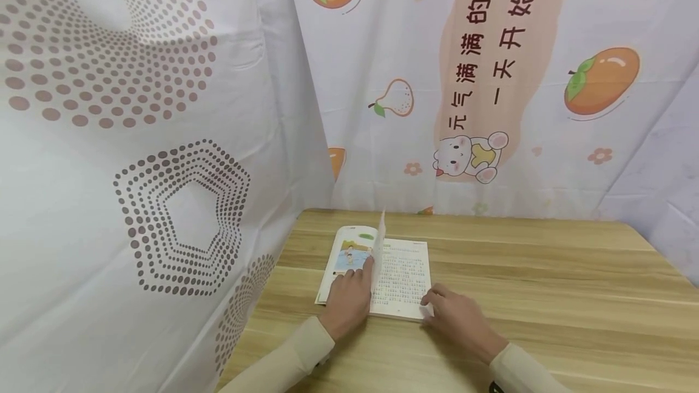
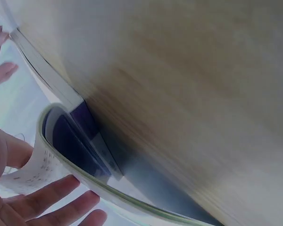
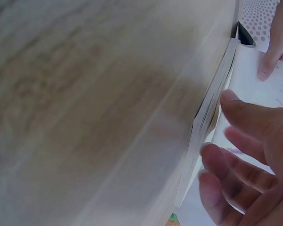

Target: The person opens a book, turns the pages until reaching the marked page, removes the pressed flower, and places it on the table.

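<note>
An open book [image 1: 404, 281] lies on the wooden table, with a colour picture on its left page and lines of print on its right page. One leaf [image 1: 378, 253] stands nearly upright between the two sides. My left hand [image 1: 349, 296] rests on the left page, its thumb against the base of the leaf. Extended fingers [image 2: 61, 193] lie on the bent left pages in the left wrist view. At the lower right corner is my right hand [image 1: 455, 317], its fingers [image 3: 217, 157] loosely bent beside the page edges. Nothing shows pinched between thumb and fingers there.
The wooden table [image 1: 546, 278] extends to the right of the book. A white cloth with dotted patterns [image 1: 273, 108] hangs close on the left. Behind the table's far edge hangs a printed curtain [image 1: 382, 156] with fruit and writing.
</note>
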{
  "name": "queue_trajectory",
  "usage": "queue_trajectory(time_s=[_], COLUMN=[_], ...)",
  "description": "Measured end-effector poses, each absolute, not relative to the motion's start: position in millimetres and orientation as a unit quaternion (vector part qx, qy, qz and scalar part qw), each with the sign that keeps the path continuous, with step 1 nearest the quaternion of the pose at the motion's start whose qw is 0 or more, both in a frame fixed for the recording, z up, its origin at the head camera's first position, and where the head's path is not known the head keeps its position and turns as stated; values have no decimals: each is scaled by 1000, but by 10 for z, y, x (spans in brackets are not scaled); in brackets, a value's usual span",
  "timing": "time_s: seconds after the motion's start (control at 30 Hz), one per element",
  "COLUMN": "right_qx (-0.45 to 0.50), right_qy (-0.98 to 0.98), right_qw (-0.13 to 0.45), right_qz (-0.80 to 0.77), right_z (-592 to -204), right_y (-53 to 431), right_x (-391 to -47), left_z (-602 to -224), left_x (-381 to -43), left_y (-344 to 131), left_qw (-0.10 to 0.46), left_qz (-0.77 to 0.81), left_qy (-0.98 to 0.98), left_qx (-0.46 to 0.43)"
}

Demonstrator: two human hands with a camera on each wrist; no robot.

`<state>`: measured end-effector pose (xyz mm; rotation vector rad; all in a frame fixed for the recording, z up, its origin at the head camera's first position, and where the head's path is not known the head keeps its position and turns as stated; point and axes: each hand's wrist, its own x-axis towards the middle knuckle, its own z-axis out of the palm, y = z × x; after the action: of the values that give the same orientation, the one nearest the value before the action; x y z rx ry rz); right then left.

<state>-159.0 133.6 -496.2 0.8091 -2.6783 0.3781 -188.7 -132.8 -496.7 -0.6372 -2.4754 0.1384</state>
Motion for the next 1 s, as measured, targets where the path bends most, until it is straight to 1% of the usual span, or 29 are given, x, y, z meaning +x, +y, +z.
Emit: queue_trajectory(time_s=[0.17, 0.27, 0.37, 0.47, 0.7, 0.77, 0.87, 1.0], right_qx=[285, 287, 292, 296, 297, 297, 298, 297], right_qy=[-942, -942, -940, -937, -937, -937, -937, -937], right_qw=[130, 126, 131, 135, 124, 122, 120, 120], right_qz=[124, 121, 120, 124, 134, 136, 141, 141], right_z=[-4980, -4983, -4978, -4965, -4940, -4934, -4928, -4932], right_y=[1347, 1347, 1341, 1334, 1340, 1343, 1346, 1351], right_x=[-1599, -1600, -1600, -1606, -1623, -1625, -1627, -1632], left_z=[-4920, -4905, -4903, -4906, -4915, -4916, -4915, -4913], left_x=[-1880, -1868, -1873, -1891, -1945, -1951, -1951, -1918], left_y=[-1349, -1363, -1373, -1381, -1389, -1389, -1388, -1388], left_qw=[268, 251, 247, 257, 337, 347, 342, 311], left_qz=[52, 56, 59, 59, 47, 39, 39, 55], left_qy=[-935, -939, -939, -935, -908, -904, -905, -913], left_qx=[-228, -226, -231, -236, -244, -248, -248, -259])
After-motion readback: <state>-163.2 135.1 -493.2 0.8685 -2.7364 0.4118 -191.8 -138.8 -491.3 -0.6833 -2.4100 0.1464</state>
